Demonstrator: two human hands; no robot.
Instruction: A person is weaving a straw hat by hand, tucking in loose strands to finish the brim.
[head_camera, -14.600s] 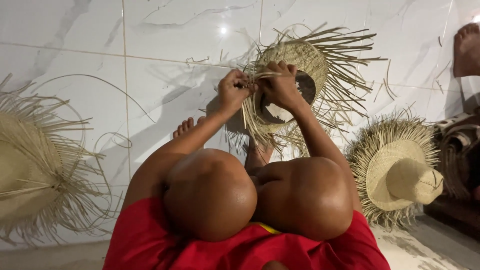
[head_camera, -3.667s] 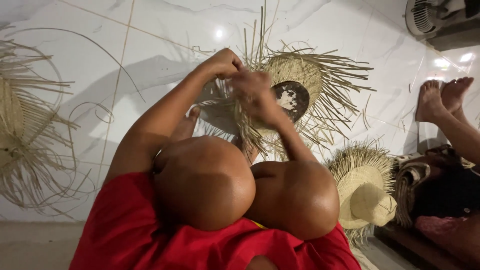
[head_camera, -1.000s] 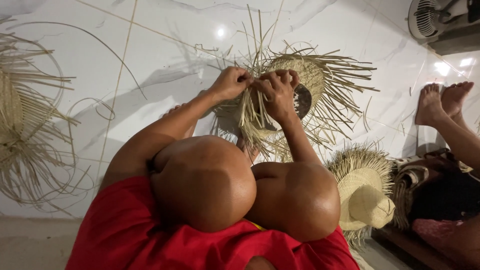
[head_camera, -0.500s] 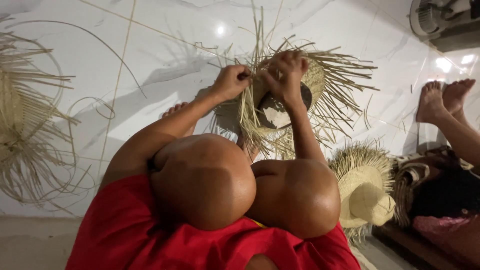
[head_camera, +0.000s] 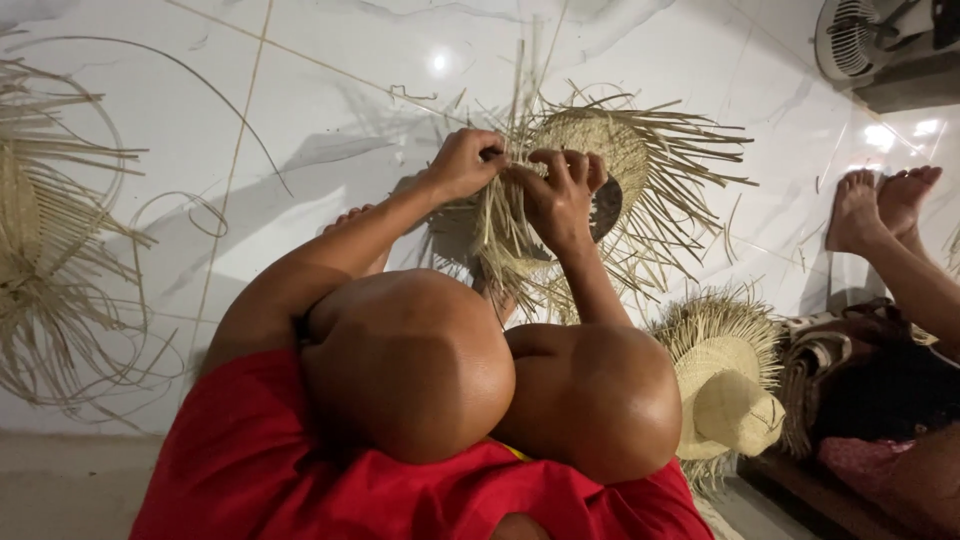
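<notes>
Unfinished straw hat (head_camera: 590, 150) lies on the white tiled floor (head_camera: 330, 110) beyond the seated person's knees, loose strands fanning outward. Left hand (head_camera: 462, 165) and right hand (head_camera: 560, 195) both pinch strands at the near brim edge, fingers clenched on straw. To weave well: hold each strand taut and flat, cross tight against the woven edge.

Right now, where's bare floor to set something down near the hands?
Free: white tile between the left hand and the loose straw pile; also tile between the hat being woven and the other person's feet. Crowded: around the right hand and by the finished hat.
</notes>
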